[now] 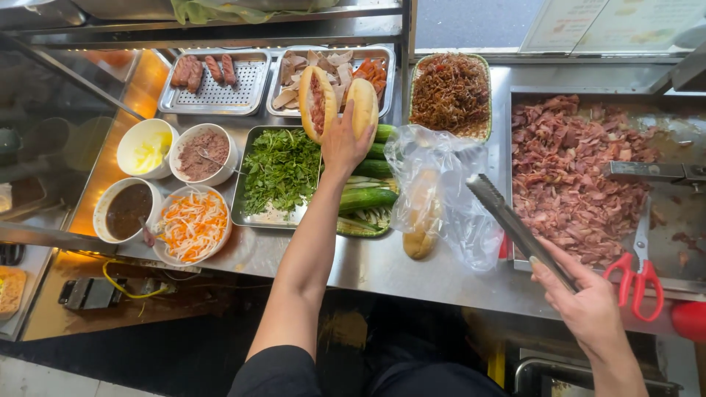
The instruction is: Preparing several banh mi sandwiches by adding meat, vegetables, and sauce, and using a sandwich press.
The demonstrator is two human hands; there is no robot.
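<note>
My left hand (343,144) holds a split-open bread roll (338,103) with reddish spread inside, raised over the trays of fillings. My right hand (585,298) grips metal tongs (511,220), their tips pointing up-left beside a clear plastic bag (448,191) with another roll inside. A tray of green herbs (279,173) and whole cucumbers (368,195) lie just under my left forearm. The griddle with chopped red meat (566,169) lies directly right of the tongs.
Bowls of pickled carrot (193,224), dark sauce (126,209), pâté (202,153) and yellow spread (147,147) sit at left. Trays of sausages (209,73), sliced meats (338,62) and a basket of shredded dried meat (450,92) stand behind. Red scissors (641,276) rest on the griddle's edge.
</note>
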